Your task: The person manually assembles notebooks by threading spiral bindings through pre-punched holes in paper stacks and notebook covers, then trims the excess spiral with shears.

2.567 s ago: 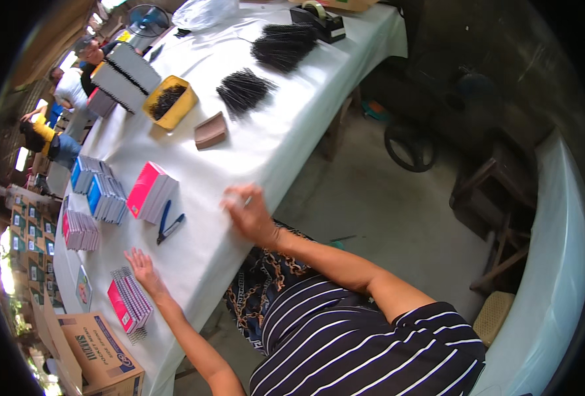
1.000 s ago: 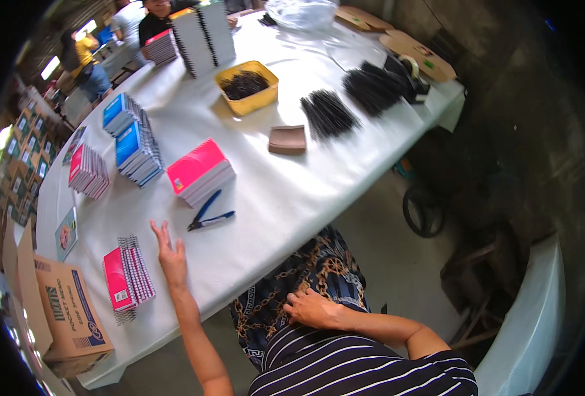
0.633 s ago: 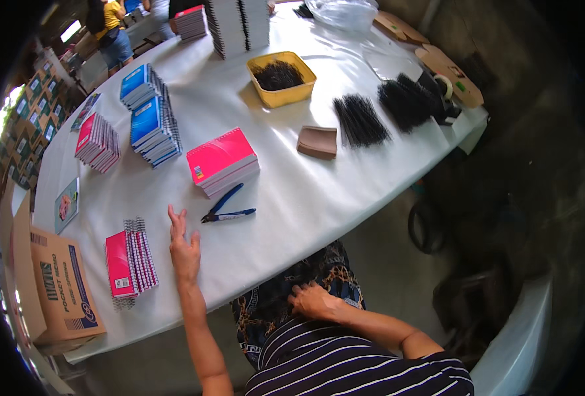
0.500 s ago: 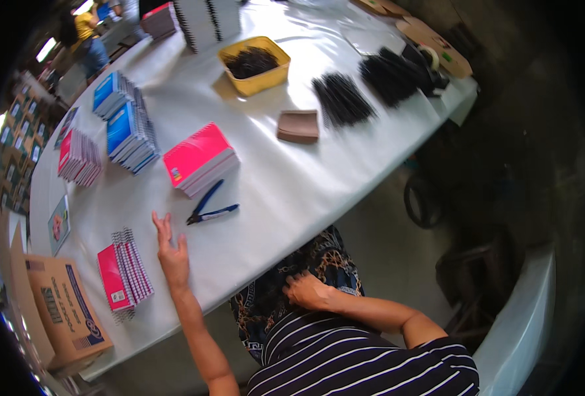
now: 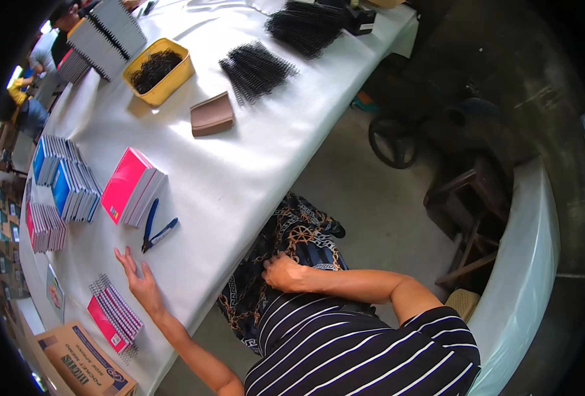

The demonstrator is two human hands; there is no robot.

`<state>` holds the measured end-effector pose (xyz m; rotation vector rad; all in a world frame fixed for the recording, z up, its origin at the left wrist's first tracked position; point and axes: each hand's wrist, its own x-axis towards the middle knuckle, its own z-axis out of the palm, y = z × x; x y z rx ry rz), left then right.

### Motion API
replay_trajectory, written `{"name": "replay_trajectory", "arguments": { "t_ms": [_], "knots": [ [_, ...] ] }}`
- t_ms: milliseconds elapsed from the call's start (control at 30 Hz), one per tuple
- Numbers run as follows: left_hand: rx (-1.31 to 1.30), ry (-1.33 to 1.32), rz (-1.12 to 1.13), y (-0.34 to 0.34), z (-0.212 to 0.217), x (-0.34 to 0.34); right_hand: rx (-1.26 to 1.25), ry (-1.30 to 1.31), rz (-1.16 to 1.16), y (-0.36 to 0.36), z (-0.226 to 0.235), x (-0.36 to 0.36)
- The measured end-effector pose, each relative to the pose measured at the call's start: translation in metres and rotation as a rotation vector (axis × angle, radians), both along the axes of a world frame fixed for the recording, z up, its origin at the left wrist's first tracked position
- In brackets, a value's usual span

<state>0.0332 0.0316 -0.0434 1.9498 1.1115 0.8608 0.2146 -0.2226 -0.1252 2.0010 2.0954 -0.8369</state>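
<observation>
My left hand (image 5: 142,285) hovers over or rests on the white-covered table, its fingers spread and nothing in them. Blue-handled cutting pliers (image 5: 156,228) lie just beyond it with their handles apart. A stack of pink-covered notebooks (image 5: 133,188) sits past the pliers. Nearer, to the left of the hand, are pink spiral notebooks (image 5: 113,317) in a fanned pile, with coils sticking out at the ends. My right hand (image 5: 284,272) lies in my lap on dark patterned cloth (image 5: 306,231), fingers curled; whatever might be under them is hidden.
Blue notebook stacks (image 5: 74,188) and another pink stack (image 5: 45,228) stand at the left. Farther off are a yellow tub (image 5: 167,79) of black coils, a brown block (image 5: 212,115) and black spiral bundles (image 5: 256,71). A cardboard box (image 5: 84,360) stands near left. People work in the background.
The view has turned, so the table's things appear shifted left. My left hand stays spread near the pliers, and my right hand stays in my lap.
</observation>
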Motion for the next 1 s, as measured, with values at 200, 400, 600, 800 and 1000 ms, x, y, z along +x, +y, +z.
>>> {"name": "replay_trajectory", "arguments": {
  "t_ms": [200,400,600,800,1000],
  "knots": [
    [0.042,0.047,-0.010,-0.001,0.001,0.002,0.026,0.030,-0.024,-0.004,-0.015,-0.003],
    [0.043,0.018,-0.007,-0.001,-0.001,-0.001,-0.005,0.041,-0.037,-0.008,-0.008,0.006],
    [0.044,0.020,-0.029,0.005,-0.007,-0.006,0.050,0.039,-0.145,-0.022,-0.022,0.031],
    [0.096,0.073,-0.003,0.005,-0.007,-0.006,0.004,0.058,-0.162,-0.026,-0.018,0.042],
    [0.150,0.182,-0.022,0.010,-0.009,-0.012,0.034,0.065,-0.155,-0.021,-0.024,0.041]
  ]
}}
